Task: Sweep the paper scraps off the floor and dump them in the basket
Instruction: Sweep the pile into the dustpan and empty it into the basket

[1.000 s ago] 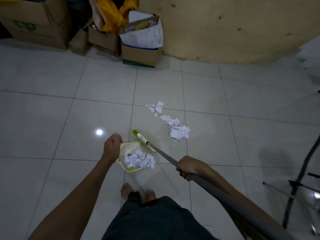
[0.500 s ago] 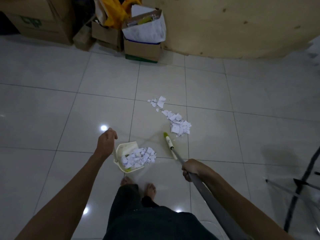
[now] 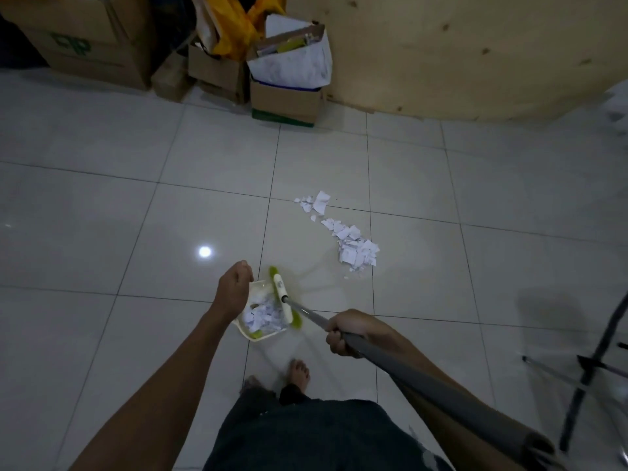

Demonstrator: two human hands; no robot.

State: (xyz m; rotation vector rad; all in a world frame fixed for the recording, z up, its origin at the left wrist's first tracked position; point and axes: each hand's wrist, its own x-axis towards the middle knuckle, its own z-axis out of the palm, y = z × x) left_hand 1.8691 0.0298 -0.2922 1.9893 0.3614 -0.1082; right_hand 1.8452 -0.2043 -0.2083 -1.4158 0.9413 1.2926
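Observation:
A cream dustpan [image 3: 245, 330] sits on the tiled floor just ahead of my feet, with white paper scraps [image 3: 263, 315] piled in it. My left hand [image 3: 234, 287] is closed on the dustpan's handle at its left side. My right hand [image 3: 343, 331] grips the grey handle of a broom [image 3: 282, 297], whose cream and green head lies across the dustpan's open right edge. A trail of loose paper scraps [image 3: 353, 246] remains on the floor further ahead and to the right. No basket is visible.
Several cardboard boxes [image 3: 285, 96] with papers and a yellow bag stand against the far wall. A plywood panel [image 3: 458, 49] leans at the back right. A dark metal stand [image 3: 591, 365] is at the right edge. My bare feet [image 3: 299, 372] are below the dustpan.
The broom head swept back from the floor near the scrap trail to the dustpan's mouth. My left hand kept hold of the dustpan, which stayed roughly in place.

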